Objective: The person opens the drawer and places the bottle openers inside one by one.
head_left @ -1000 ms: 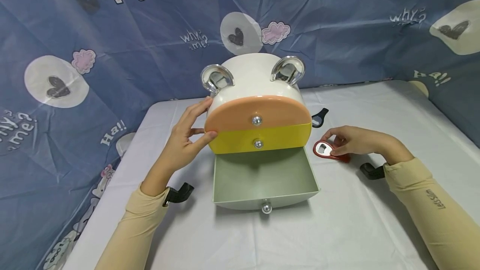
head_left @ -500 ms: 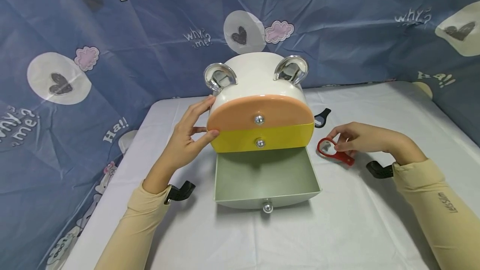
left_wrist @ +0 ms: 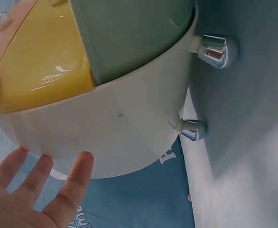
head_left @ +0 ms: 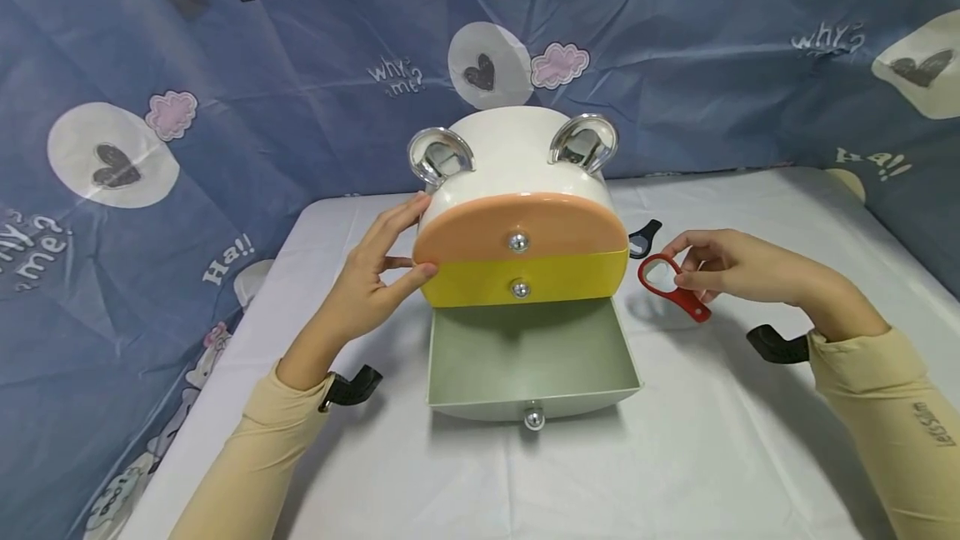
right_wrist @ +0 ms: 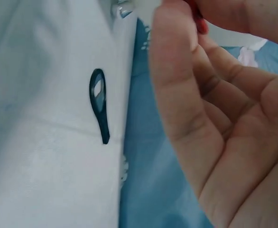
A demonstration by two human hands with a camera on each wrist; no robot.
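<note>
My right hand (head_left: 738,267) pinches a small red magnifying glass (head_left: 691,303) between thumb and fingers, above the table to the right of the drawer box. In the right wrist view only a sliver of its red frame (right_wrist: 202,25) shows past the fingers. The white drawer box (head_left: 517,136) has silver ears and orange, yellow and green drawers. Its bottom green drawer (head_left: 525,348) is pulled out and holds nothing. With fairly straight fingers, my left hand (head_left: 365,286) rests against the box's left side, the thumb at the front edge; the fingertips (left_wrist: 85,159) touch the white wall.
A black magnifying glass (head_left: 643,238) lies on the table just right of the box, partly behind it in the head view. White cloth (head_left: 360,473) covers the table. Behind it hangs a blue printed curtain (head_left: 322,48). The box stands on silver feet (left_wrist: 192,129).
The right hand has lifted the red magnifying glass from the tabletop and drawn it slightly right and back. The left hand keeps its place on the box.
</note>
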